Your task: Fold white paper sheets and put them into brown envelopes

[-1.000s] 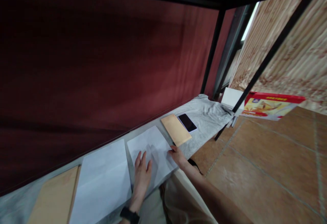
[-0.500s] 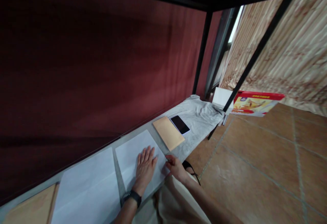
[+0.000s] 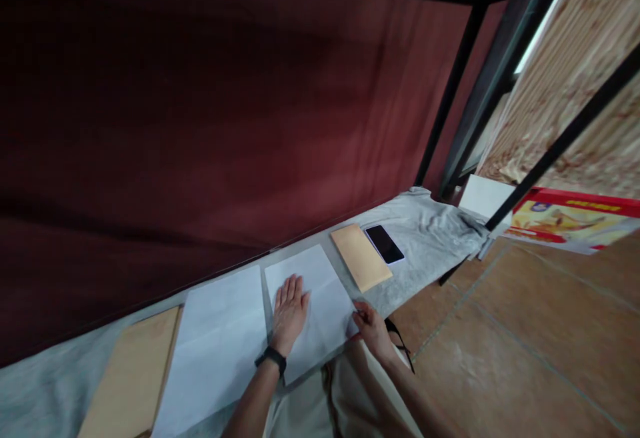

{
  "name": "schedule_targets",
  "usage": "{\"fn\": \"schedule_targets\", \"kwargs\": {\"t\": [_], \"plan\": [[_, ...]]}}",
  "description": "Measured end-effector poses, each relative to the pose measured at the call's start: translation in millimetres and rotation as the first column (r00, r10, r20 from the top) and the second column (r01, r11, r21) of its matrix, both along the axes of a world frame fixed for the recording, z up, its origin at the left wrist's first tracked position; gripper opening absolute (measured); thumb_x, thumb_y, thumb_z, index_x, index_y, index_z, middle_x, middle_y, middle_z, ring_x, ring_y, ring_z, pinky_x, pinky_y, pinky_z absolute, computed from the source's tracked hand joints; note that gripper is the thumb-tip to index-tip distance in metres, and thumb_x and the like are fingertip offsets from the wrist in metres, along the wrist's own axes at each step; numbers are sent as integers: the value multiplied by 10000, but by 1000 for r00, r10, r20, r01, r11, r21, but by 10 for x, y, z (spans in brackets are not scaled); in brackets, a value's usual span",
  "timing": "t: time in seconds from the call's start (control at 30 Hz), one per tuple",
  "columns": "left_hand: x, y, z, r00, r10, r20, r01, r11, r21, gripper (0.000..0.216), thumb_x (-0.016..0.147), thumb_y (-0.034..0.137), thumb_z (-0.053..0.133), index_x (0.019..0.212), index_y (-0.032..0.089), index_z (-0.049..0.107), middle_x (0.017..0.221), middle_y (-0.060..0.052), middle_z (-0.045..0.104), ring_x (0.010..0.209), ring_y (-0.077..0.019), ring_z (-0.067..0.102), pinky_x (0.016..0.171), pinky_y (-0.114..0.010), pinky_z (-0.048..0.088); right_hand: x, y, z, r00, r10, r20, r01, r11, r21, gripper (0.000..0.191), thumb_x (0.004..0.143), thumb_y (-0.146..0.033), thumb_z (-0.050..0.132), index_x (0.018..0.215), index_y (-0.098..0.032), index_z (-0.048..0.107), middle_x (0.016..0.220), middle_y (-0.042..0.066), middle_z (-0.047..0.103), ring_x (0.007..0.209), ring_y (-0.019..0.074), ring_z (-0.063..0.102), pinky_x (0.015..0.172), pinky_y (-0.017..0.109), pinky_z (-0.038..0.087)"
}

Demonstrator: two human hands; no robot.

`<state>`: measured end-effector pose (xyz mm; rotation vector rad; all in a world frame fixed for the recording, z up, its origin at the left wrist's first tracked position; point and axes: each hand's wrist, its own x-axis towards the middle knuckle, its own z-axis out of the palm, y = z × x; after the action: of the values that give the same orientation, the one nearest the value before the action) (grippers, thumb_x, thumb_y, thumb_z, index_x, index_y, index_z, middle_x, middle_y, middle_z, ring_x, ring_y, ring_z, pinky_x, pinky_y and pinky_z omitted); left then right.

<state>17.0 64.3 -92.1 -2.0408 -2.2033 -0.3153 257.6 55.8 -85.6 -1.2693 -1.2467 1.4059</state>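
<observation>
Left hand [image 3: 290,305] lies flat, fingers spread, on white sheet [image 3: 325,288] beside tan envelope [image 3: 361,257]; right hand [image 3: 371,328] pinches its envelope-side corner, the best grip on paper that's likely light, floppy, easily creased.

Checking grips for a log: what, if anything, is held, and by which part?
The right hand seems to pinch the white sheet at its near right corner; the left hand only lies flat on it.

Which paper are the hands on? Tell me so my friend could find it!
Along the dark red wall runs a grey cloth-covered ledge. On it, find the white sheet with the left hand flat on it and the right hand at its corner. The other white sheet beside it is untouched, and the tan envelope is smaller.
</observation>
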Motion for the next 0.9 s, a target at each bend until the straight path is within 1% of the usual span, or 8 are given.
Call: {"fn": "schedule_targets", "kwargs": {"t": [0.07,0.17,0.33,0.43,0.57,0.67,0.8,0.9], "plan": [[21,-193,-45,1000,0,28,0,1000,4,530,1003,344,349,1488,152,444,1544,-139,444,1456,-266,368,1179,-496,315,27,-28,-15,1000,1,-27,-2,1000,-15,422,764,-457,642,1096,-198,667,735,4,620,713,196,620,622,318,567],[129,-544,-98,994,-73,83,74,997,-15,518,992,345,400,1478,178,459,1537,-127,459,1445,-263,387,1173,-498,331,77,-83,-47,992,10,-125,-18,997,-68,485,734,-462,666,1155,-222,653,822,7,649,754,192,630,623,319,573],[325,-1128,-57,963,-237,130,245,968,-50,668,921,371,555,1540,245,342,1584,-88,392,1476,-263,331,1204,-534,272,153,-148,-58,967,-29,-253,-24,979,-203,401,616,-490,766,901,-214,711,875,33,675,745,204,648,618,351,583],[306,-1330,-11,955,-263,137,272,961,-47,709,877,309,599,1538,289,343,1580,-55,403,1466,-263,353,1213,-552,260,200,-167,-5,960,-37,-277,-40,963,-268,404,577,-488,801,857,-208,719,816,13,666,675,177,644,642,358,588],[95,-1396,-29,951,-215,222,217,976,13,663,852,130,497,1489,304,439,1527,-13,488,1397,-202,463,1171,-437,393,269,-190,71,966,-32,-257,-54,946,-321,423,571,-469,809,872,-186,719,708,-11,639,590,156,635,626,340,583],[-81,-1362,-57,931,-166,326,155,986,61,649,801,81,480,1408,298,550,1498,-3,524,1367,-194,501,1112,-389,472,335,-209,103,959,3,-285,-100,940,-327,404,619,-454,781,908,-179,719,673,-11,634,583,157,641,615,328,577],[-190,-1307,-17,867,-221,447,207,975,80,377,903,236,493,1205,295,710,1293,-14,691,1192,-209,654,1021,-387,545,425,-202,109,931,54,-361,-163,946,-279,383,764,-446,659,1033,-179,713,729,26,667,670,180,675,702,360,583],[-172,-1314,48,812,-213,543,198,976,86,328,953,357,478,1134,292,743,1179,-15,746,1081,-213,712,979,-377,568,483,-142,86,948,67,-310,-117,983,-143,370,814,-381,569,1105,-194,701,854,59,695,795,210,694,824,414,569]]}}
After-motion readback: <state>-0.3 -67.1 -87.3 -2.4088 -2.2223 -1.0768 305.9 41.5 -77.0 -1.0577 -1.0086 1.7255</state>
